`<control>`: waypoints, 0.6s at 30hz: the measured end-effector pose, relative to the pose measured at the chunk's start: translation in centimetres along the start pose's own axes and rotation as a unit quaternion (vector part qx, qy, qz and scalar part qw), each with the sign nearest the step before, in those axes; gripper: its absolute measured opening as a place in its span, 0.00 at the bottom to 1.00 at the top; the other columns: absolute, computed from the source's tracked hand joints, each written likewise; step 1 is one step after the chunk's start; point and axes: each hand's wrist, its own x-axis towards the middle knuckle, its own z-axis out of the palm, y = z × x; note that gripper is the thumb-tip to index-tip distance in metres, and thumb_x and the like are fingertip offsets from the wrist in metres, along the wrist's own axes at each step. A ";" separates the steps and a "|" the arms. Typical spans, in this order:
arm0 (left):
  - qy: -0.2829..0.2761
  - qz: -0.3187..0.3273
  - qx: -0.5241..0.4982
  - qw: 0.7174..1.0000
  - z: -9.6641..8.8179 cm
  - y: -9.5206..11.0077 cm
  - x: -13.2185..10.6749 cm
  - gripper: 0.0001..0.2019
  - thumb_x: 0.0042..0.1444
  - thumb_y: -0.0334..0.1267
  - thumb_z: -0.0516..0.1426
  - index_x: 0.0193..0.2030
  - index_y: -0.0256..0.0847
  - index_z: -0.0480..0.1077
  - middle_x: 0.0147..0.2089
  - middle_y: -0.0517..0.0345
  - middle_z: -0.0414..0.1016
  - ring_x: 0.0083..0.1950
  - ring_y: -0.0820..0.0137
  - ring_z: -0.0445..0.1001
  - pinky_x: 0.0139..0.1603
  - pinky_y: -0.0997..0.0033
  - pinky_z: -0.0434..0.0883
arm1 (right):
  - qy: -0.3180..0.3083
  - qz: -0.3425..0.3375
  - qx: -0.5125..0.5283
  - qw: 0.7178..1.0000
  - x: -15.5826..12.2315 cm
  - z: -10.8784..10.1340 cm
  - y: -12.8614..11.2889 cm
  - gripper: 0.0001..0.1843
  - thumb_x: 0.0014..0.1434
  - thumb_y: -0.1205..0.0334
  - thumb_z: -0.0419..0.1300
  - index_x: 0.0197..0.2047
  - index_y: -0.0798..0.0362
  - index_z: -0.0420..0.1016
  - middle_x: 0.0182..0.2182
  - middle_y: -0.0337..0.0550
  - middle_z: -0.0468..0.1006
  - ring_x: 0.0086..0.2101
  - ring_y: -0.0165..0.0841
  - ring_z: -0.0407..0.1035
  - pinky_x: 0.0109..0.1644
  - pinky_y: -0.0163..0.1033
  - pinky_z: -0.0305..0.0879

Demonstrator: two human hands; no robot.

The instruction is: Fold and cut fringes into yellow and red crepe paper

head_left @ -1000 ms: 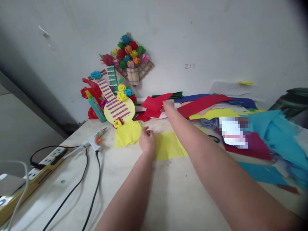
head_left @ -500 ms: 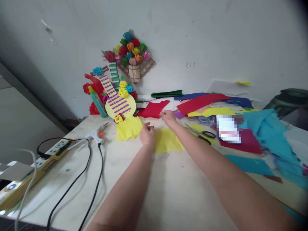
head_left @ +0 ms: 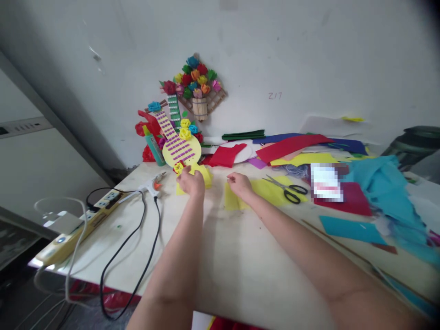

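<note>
Moved since the preceding frame: my left hand [head_left: 193, 181], from the right edge of the left yellow sheet [head_left: 206, 177] to over its middle, and my right hand [head_left: 239, 185], from beside the red sheet [head_left: 225, 156] back to the left end of the right yellow sheet [head_left: 266, 190].

Left hand: thumb and fingers stand partly spread at the left yellow sheet; I cannot tell whether they grip it. Right hand: fingers are curled inward; I cannot tell whether anything is between the fingertips.

Status of material: both yellow sheets are on the table [head_left: 223, 256], near side of the paper guitar [head_left: 182, 149]. Neither shows a flower shape; in my judgement, shaping is not yet done. Scissors [head_left: 286, 187] rest on the right yellow sheet. To the left, the glue gun [head_left: 151, 188] lies apart from both hands.

Status of finished parts: the paper guitar carries purple strips and rolled flowers and appears largely complete. Beyond it, the flower basket [head_left: 200, 108] against the wall [head_left: 309, 55] also appears complete.

Markings: handwriting on the wall reads "217", the first character possibly a Z. Print on the glue bottle [head_left: 155, 149], far left, is too small to read. The phone [head_left: 326, 182], right, is pixelated.
</note>
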 end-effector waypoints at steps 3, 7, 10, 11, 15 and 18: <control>-0.001 -0.069 0.070 0.995 -1.1 -1.3 3.2 0.22 0.44 0.39 0.56 0.49 0.41 0.62 0.47 0.46 0.69 0.54 0.55 0.60 0.49 0.57 0.59 | -0.008 -0.008 -0.008 1.000 0.1 0.2 -0.9 0.13 0.50 0.65 0.52 0.38 0.53 0.74 0.35 0.42 0.77 0.36 0.31 0.69 0.40 0.33 0.62; -0.068 -0.129 0.131 0.981 -1.2 -2.7 5.5 0.29 0.36 0.46 0.62 0.46 0.35 0.62 0.49 0.36 0.66 0.54 0.49 0.60 0.46 0.54 0.59 | -0.015 -0.007 -0.023 1.000 -0.1 0.3 -1.5 0.12 0.51 0.64 0.52 0.37 0.51 0.74 0.36 0.42 0.76 0.37 0.32 0.69 0.40 0.34 0.61; -0.102 -0.129 0.135 0.977 -0.8 -3.1 6.1 0.27 0.33 0.41 0.64 0.42 0.33 0.63 0.48 0.34 0.67 0.52 0.50 0.63 0.45 0.54 0.60 | -0.018 0.006 -0.038 0.999 -0.4 0.3 -1.5 0.12 0.51 0.63 0.51 0.36 0.50 0.74 0.36 0.42 0.77 0.37 0.33 0.69 0.39 0.34 0.61; -0.114 -0.130 0.137 0.976 -0.7 -3.1 6.2 0.25 0.32 0.39 0.64 0.40 0.34 0.64 0.47 0.35 0.67 0.52 0.50 0.64 0.45 0.55 0.60 | -0.019 0.010 -0.041 0.999 -0.5 0.3 -1.4 0.12 0.51 0.63 0.51 0.36 0.50 0.74 0.36 0.41 0.77 0.37 0.33 0.69 0.39 0.34 0.60; -0.140 -0.133 0.155 0.969 -0.5 -2.9 6.5 0.18 0.30 0.37 0.65 0.29 0.36 0.65 0.44 0.37 0.70 0.51 0.50 0.65 0.47 0.54 0.58 | -0.014 0.012 -0.039 0.999 -0.7 -0.1 -1.0 0.11 0.52 0.63 0.51 0.35 0.50 0.74 0.35 0.40 0.77 0.36 0.32 0.69 0.37 0.33 0.60; -0.148 -0.137 0.156 0.967 -0.7 -3.0 6.7 0.17 0.28 0.37 0.65 0.26 0.38 0.64 0.44 0.38 0.70 0.51 0.50 0.65 0.50 0.52 0.56 | -0.008 0.015 -0.035 0.999 -0.8 -0.3 -0.8 0.11 0.51 0.63 0.51 0.34 0.49 0.74 0.35 0.40 0.77 0.36 0.32 0.69 0.37 0.34 0.60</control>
